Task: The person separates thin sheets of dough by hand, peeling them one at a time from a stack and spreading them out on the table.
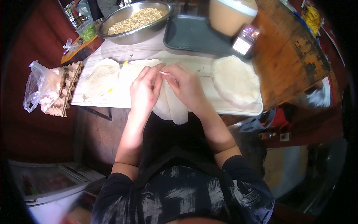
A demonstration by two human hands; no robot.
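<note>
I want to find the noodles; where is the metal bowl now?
In the head view, the metal bowl of noodles stands at the top, left of centre, beyond the white board, with the dark tray on its right.

we've got both hands meeting over the white board [123,99]. our left hand [144,90] and right hand [186,86] pinch the top edge of a thin pale wrapper sheet [169,108] that droops over the board's near edge. more sheets [100,76] lie flat to the left, and a round stack of wrappers [235,80] sits on the right end. behind the board there's a metal bowl [136,20] of what looks like shredded filling, hard to say exactly, plus a dark tray [194,33]. egg cartons [67,89] and a plastic bag [43,89] sit at the far left.
</note>
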